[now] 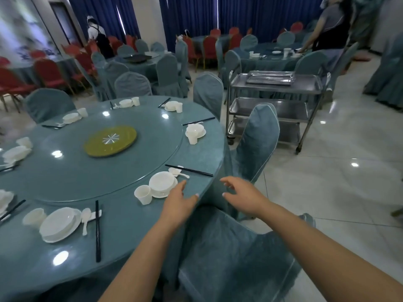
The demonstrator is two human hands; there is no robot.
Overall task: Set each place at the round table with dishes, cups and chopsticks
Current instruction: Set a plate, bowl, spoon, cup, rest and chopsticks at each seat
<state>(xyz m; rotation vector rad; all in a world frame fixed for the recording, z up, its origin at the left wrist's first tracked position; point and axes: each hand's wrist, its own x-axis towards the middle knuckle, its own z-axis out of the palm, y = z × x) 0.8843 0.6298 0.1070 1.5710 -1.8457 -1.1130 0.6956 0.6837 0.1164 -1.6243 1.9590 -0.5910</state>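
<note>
Left hand, fingers spread, empty, just right of plate; chopsticks beyond, lying crosswise; right hand spread, farther off.

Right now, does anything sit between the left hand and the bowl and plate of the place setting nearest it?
Nothing visible does. The left hand hovers open over bare tabletop just right of the stacked bowl and plate. The cup stands on their far side, and the chopsticks lie beyond them.

The left edge cuts off a place setting; far tables blur.
</note>
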